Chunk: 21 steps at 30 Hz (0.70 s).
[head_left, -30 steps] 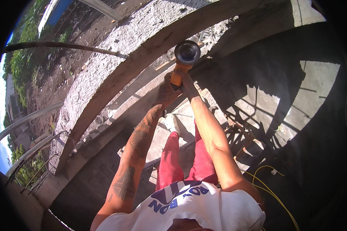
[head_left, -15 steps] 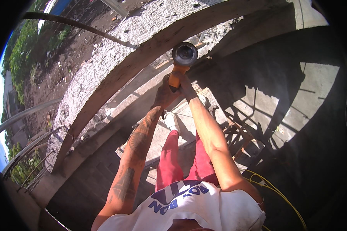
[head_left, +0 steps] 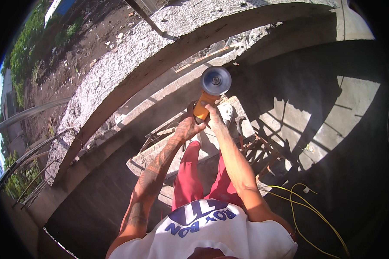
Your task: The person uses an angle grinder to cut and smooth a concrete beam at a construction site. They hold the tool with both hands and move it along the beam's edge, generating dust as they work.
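Out in front of me, both my hands hold an orange angle grinder point(head_left: 202, 106) with its round disc point(head_left: 216, 80) pointing away and its face turned up toward me. My left hand point(head_left: 187, 127) wraps the rear of the body from the left side. On the right side of the body, my right hand point(head_left: 215, 116) grips it with the thumb lying along the casing. The disc looks blurred around its hub. It is apart from the curved concrete beam point(head_left: 160, 54), whose rough top faces up beyond it.
My feet stand on a pale raised platform point(head_left: 168, 157) beside a deep shadowed area. Yellow cable point(head_left: 309, 207) loops at the lower right. A dark bar point(head_left: 146, 18) rises from the beam, and bent rods point(head_left: 28, 170) stick out at the left. Earth and bushes point(head_left: 23, 60) lie beyond.
The grinder and both hands have come down and closer to me, away from the beam. Its disc has tilted so more of its face shows. My head view has shifted slightly.
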{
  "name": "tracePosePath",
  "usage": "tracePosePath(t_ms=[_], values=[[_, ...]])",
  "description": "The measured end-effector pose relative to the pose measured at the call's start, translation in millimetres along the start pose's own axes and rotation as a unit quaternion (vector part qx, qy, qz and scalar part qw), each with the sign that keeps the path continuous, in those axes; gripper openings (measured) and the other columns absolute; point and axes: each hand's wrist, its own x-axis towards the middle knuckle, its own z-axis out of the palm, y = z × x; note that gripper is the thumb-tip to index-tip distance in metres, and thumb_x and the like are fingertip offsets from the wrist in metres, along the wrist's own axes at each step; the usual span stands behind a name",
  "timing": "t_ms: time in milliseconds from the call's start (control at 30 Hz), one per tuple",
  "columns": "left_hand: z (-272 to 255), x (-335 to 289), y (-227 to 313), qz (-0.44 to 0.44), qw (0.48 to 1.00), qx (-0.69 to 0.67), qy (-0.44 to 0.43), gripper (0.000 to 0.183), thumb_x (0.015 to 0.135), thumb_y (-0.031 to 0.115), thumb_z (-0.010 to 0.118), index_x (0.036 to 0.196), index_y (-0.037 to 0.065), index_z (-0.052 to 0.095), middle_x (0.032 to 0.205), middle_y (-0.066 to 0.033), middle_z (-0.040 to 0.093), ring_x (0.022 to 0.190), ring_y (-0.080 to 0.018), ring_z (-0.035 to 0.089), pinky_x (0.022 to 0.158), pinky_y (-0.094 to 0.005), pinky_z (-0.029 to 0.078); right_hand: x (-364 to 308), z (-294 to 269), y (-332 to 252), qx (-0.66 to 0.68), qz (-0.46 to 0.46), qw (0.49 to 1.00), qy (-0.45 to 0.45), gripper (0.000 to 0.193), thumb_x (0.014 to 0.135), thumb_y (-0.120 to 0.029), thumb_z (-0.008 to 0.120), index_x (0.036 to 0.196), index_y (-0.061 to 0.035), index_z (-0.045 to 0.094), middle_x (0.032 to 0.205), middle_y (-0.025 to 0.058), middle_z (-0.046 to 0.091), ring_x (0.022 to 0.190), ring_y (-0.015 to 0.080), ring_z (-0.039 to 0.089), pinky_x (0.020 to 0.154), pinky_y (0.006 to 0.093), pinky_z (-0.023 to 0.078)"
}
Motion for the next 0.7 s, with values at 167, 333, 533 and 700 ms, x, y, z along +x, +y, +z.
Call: tracePosePath(t_ms=[167,333,533,700], values=[[3,-72,3,0.049,0.994,-0.072,-0.06,0.097,0.076,0.03,0.074,0.156,0.006,0.023,0.139,-0.0267,0.051,0.127,-0.0387,0.055,0.106,-0.0446,0.045,-88,-12,10,-0.029,-0.034,0.994,-0.102,0.056,0.081,-0.029,0.082,0.127,-0.0086,0.059,0.115,0.0041,0.064,0.11,0.0183,0.062,0.1,0.0373,0.049],[-8,-108,4,0.033,0.982,-0.129,-0.132,0.104,0.073,0.031,0.074,0.159,0.008,0.021,0.135,-0.0222,0.053,0.122,-0.0336,0.056,0.103,-0.0408,0.045,-131,4,15,-0.081,-0.035,0.994,-0.059,0.064,0.08,-0.025,0.082,0.134,-0.0082,0.052,0.118,0.0038,0.061,0.112,0.018,0.06,0.1,0.037,0.049],[-13,-123,-20,0.048,0.983,-0.138,-0.115,0.103,0.073,0.032,0.075,0.158,0.009,0.021,0.13,-0.0209,0.056,0.118,-0.0312,0.058,0.1,-0.0402,0.047,-147,18,38,-0.111,-0.063,0.991,-0.045,0.067,0.08,-0.031,0.08,0.135,-0.0066,0.052,0.119,0.0048,0.06,0.112,0.0185,0.059,0.099,0.0382,0.049],[-5,-132,-28,-0.034,0.975,-0.189,-0.115,0.1,0.074,0.032,0.076,0.156,0.008,0.024,0.131,-0.0209,0.055,0.12,-0.0304,0.057,0.101,-0.0397,0.046,-150,20,37,-0.142,-0.016,0.989,-0.033,0.067,0.079,-0.036,0.08,0.132,-0.0044,0.054,0.113,0.0063,0.065,0.105,0.019,0.064,0.096,0.0363,0.051]])
